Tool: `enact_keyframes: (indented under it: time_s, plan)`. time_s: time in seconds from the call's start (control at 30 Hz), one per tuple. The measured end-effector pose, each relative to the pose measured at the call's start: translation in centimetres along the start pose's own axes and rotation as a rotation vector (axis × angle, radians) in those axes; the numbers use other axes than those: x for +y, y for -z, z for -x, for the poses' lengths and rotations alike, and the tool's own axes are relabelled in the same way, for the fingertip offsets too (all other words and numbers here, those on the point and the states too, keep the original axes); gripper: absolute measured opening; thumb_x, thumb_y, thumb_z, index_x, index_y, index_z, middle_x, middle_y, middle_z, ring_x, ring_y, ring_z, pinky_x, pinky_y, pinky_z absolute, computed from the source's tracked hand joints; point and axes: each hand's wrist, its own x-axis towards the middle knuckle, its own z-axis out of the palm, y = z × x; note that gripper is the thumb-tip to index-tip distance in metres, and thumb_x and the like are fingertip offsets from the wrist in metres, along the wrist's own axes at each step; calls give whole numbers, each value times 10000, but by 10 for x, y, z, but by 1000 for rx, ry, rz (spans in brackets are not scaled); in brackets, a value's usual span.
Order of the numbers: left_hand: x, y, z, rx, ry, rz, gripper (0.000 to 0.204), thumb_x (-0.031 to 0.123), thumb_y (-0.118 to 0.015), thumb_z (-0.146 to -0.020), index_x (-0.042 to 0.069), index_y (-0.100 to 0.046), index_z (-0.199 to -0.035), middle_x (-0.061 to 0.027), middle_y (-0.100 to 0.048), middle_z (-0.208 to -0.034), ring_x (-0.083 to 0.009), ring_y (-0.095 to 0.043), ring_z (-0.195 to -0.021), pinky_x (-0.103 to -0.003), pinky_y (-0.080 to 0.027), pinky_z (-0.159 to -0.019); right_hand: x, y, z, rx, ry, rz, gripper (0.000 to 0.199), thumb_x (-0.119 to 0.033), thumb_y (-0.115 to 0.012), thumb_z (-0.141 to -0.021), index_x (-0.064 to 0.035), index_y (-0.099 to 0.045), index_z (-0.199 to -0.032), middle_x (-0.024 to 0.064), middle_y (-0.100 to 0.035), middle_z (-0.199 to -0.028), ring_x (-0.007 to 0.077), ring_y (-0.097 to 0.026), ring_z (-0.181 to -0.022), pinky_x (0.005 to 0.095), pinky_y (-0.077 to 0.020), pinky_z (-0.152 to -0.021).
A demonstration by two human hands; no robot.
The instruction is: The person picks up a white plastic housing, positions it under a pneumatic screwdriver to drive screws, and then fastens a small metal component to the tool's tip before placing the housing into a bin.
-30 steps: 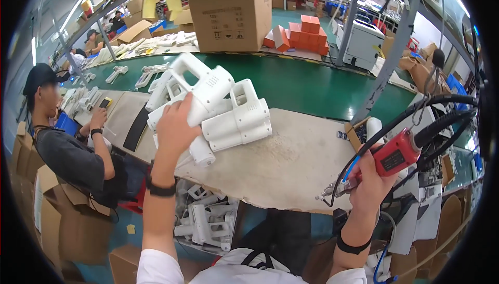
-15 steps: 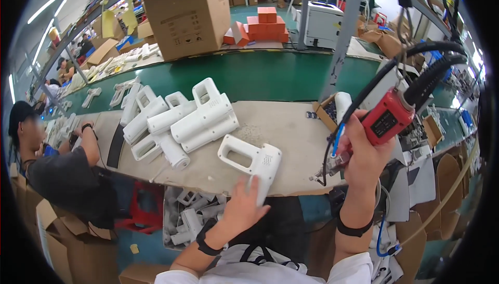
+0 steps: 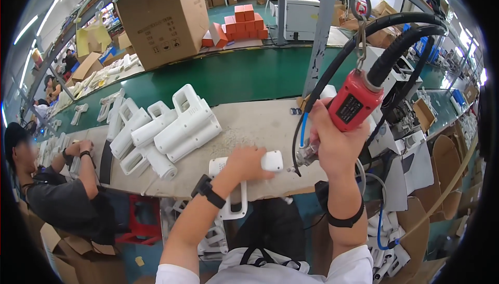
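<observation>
My left hand (image 3: 244,164) is wrapped over the body of a white plastic handheld-device housing (image 3: 272,162) at the bench's front edge. The housing's loop handle sticks out toward me, past the edge, and my palm covers its middle. My right hand (image 3: 338,143) grips a red power screwdriver (image 3: 354,101), hung from a metal chain and joined to black and blue hoses. The screwdriver's metal tip points left and down, just right of the housing's end and apart from it. Several more white housings (image 3: 188,130) lie piled to the left on the bench.
Cardboard covers the bench (image 3: 244,123), with a green conveyor belt (image 3: 244,71) behind. A large carton (image 3: 158,24) and orange boxes (image 3: 244,24) stand beyond. A metal post (image 3: 318,39) rises at right. A co-worker (image 3: 62,195) sits at left, near a red stool (image 3: 143,219).
My left hand has turned the housing so its handle now points toward me. My right hand has brought the screwdriver left and closer to the housing. The view has shifted right.
</observation>
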Motion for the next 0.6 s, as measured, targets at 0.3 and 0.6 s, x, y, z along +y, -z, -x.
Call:
enact_keyframes:
  time_s: [0.3,0.6]
  plan:
    - [8,26,3,-107,120,186,574,460,-750,-644,25,-601,-986,-142,-641,-972,-309,-622,-934,-391,-498,-799,51,-36,-10,-5,35,-48,86,-40,-642,-835,3,-568,-845,34,-568,-622,76,-508,-443,205,-391,-411]
    - [6,28,4,-113,113,190,573,474,-725,-678,20,-594,-1002,-135,-642,-996,-289,-623,-963,-379,-494,-819,88,-46,-5,-38,-1,87,104,-55,-648,-843,-17,-553,-863,7,-545,-604,72,-503,-454,213,-383,-415]
